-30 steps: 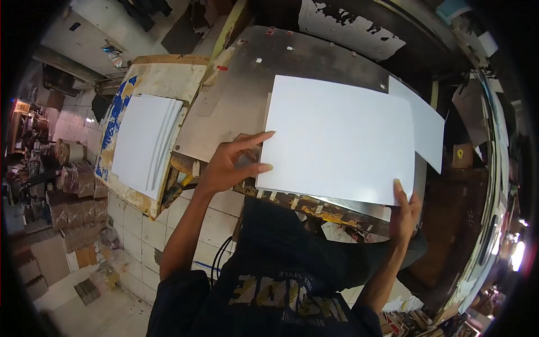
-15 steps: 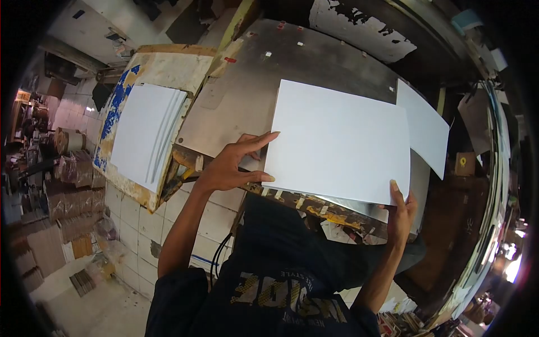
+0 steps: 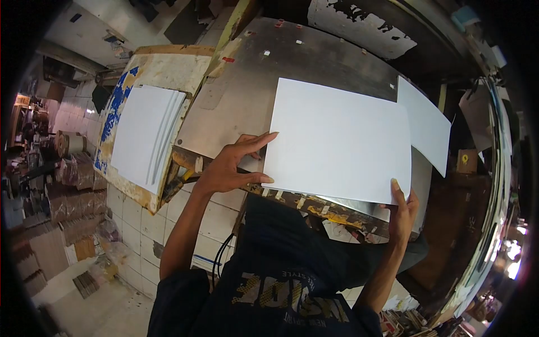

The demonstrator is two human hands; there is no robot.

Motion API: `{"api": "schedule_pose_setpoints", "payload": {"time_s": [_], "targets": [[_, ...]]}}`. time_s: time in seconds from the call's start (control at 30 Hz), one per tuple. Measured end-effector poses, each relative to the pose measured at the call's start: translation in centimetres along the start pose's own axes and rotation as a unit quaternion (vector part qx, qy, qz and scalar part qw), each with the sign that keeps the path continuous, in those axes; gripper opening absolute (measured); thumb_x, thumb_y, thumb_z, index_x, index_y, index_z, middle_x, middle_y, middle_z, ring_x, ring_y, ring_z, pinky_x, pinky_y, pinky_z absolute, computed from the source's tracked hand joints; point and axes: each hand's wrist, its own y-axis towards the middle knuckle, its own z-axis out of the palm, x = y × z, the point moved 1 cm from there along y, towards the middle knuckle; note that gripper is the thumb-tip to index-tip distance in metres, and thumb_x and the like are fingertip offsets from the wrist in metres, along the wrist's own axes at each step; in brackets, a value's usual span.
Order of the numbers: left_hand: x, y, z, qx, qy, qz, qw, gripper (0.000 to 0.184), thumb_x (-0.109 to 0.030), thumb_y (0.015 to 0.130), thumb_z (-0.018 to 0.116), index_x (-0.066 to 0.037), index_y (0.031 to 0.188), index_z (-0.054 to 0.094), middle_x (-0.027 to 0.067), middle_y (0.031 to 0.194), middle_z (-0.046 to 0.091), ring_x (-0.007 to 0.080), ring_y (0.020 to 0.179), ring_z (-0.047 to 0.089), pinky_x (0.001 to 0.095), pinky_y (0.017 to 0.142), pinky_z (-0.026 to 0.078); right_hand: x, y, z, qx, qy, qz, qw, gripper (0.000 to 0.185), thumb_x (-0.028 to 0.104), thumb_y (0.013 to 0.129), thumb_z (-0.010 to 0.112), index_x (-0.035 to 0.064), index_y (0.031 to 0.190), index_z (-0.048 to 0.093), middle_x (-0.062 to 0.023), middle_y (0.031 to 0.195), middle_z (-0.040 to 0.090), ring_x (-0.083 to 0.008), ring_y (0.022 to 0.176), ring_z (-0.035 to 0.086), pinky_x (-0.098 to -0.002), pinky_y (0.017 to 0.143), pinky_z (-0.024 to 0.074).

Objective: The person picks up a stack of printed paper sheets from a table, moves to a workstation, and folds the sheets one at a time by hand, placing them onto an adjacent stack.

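Observation:
A white paper stack [image 3: 339,140] lies in front of me on a dark metal tabletop, its near edge reaching the table's front edge. My left hand [image 3: 233,165] grips its left side, thumb over the near left corner and index finger along the left edge. At the near right corner, my right hand [image 3: 401,210] pinches the paper with the thumb on top; the other fingers are partly hidden below. How many sheets lie in the stack I cannot tell. Behind its right side another white sheet [image 3: 429,126] sticks out, partly covered.
On a worn side board [image 3: 193,73] to the left rests another pile of white sheets [image 3: 143,135]. The metal tabletop [image 3: 224,106] has a rough, stained front edge [image 3: 314,208]. Bundled stacks [image 3: 73,196] stand on the far left, and upright boards [image 3: 499,168] line the right.
Both hands keep the same hold on the paper. The view has shifted very slightly; nothing else has visibly moved.

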Motion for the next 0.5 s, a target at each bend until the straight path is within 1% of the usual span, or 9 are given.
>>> {"api": "schedule_pose_setpoints", "payload": {"time_s": [0.07, 0.13, 0.17, 0.23, 0.27, 0.3, 0.33, 0.37, 0.5], "targets": [[-0.2, -0.1, 0.0, 0.002, -0.005, -0.003, 1.0, 0.094, -0.028, 0.07, 0.091, -0.011, 0.151, 0.047, 0.0132, 0.148, 0.054, 0.0221, 0.125, 0.053, 0.0355, 0.1, 0.047, 0.2, -0.1, 0.3, -0.007, 0.001, -0.001, 1.0, 0.03, 0.022, 0.095, 0.07, -0.0061, 0.104, 0.064, -0.0078, 0.082, 0.066, -0.0111, 0.061, 0.06, -0.0256, 0.053, 0.049], [-0.8, -0.1, 0.2, -0.008, 0.014, -0.014, 1.0, 0.094, -0.027, 0.071, 0.09, -0.011, 0.152, 0.046, 0.0136, 0.145, 0.055, 0.0225, 0.126, 0.051, 0.0364, 0.102, 0.045, 0.8, -0.2, 0.5, 0.001, -0.008, 0.001, 1.0, 0.029, 0.021, 0.095, 0.069, -0.0054, 0.105, 0.065, -0.0062, 0.083, 0.066, -0.0096, 0.065, 0.06, -0.0239, 0.052, 0.0471], [-0.9, -0.1, 0.2, 0.001, 0.01, -0.008, 1.0, 0.094, -0.027, 0.071, 0.09, -0.011, 0.152, 0.046, 0.0136, 0.145, 0.055, 0.0225, 0.126, 0.051, 0.0364, 0.102, 0.045, 1.1, -0.4, 0.8, -0.028, -0.023, 0.01, 0.999, 0.03, 0.022, 0.094, 0.071, -0.0053, 0.106, 0.066, -0.0061, 0.084, 0.066, -0.0102, 0.067, 0.06, -0.0254, 0.053, 0.0472], [-0.6, -0.3, 0.1, 0.003, 0.07, -0.011, 0.998, 0.091, -0.025, 0.073, 0.089, -0.01, 0.152, 0.046, 0.0136, 0.143, 0.055, 0.0232, 0.127, 0.051, 0.0372, 0.105, 0.043, 1.9, -0.3, -0.1, 0.005, -0.104, 0.021, 0.994, 0.032, 0.026, 0.092, 0.075, -0.0021, 0.106, 0.068, -0.0064, 0.086, 0.068, -0.0116, 0.068, 0.062, -0.0262, 0.054, 0.0519], [-0.3, -0.3, 0.2, -0.002, 0.054, -0.007, 0.999, 0.089, -0.024, 0.074, 0.089, -0.011, 0.151, 0.047, 0.0152, 0.146, 0.055, 0.0268, 0.13, 0.051, 0.0394, 0.109, 0.043, 2.3, -0.2, -0.4, -0.003, -0.139, 0.003, 0.99, 0.033, 0.028, 0.089, 0.078, -0.0006, 0.104, 0.069, -0.005, 0.085, 0.068, -0.0112, 0.07, 0.062, -0.0265, 0.056, 0.0517], [-0.4, -0.3, 0.6, -0.018, 0.041, 0.005, 0.999, 0.088, -0.021, 0.074, 0.088, -0.012, 0.151, 0.047, 0.0153, 0.142, 0.056, 0.0267, 0.13, 0.051, 0.0388, 0.111, 0.041, 2.8, 0.2, -0.9, 0.003, -0.18, -0.011, 0.984, 0.036, 0.028, 0.086, 0.081, -0.0016, 0.102, 0.07, -0.005, 0.083, 0.068, -0.011, 0.07, 0.062, -0.0257, 0.058, 0.0499], [-0.5, -0.3, 0.7, -0.017, 0.027, -0.013, 0.999, 0.088, -0.018, 0.074, 0.088, -0.011, 0.152, 0.047, 0.0153, 0.142, 0.055, 0.026, 0.13, 0.05, 0.0382, 0.112, 0.04, 3.2, 0.4, -1.3, 0.006, -0.232, -0.016, 0.973, 0.035, 0.027, 0.083, 0.084, -0.0021, 0.098, 0.071, -0.0059, 0.08, 0.07, -0.0113, 0.07, 0.063, -0.0253, 0.059, 0.0481], [-0.5, -0.4, 0.8, -0.016, 0.014, -0.032, 0.999, 0.089, -0.015, 0.074, 0.087, -0.011, 0.152, 0.046, 0.0154, 0.142, 0.054, 0.0254, 0.13, 0.05, 0.0376, 0.112, 0.039, 2.8, 0.8, -1.7, -0.001, -0.246, -0.06, 0.967, 0.033, 0.024, 0.08, 0.086, -0.0026, 0.094, 0.072, -0.0082, 0.08, 0.072, -0.011, 0.07, 0.064, -0.0252, 0.06, 0.0472], [0.0, -0.3, 1.0, -0.012, -0.016, -0.034, 0.999, 0.09, -0.009, 0.073, 0.086, -0.009, 0.153, 0.044, 0.0149, 0.141, 0.053, 0.0236, 0.13, 0.049, 0.0367, 0.113, 0.038, 1.2, 1.4, -2.8, 0.004, -0.242, -0.047, 0.969, 0.031, 0.021, 0.078, 0.088, -0.0021, 0.092, 0.073, -0.0073, 0.078, 0.073, -0.0106, 0.069, 0.065, -0.0252, 0.062, 0.0467]]}}
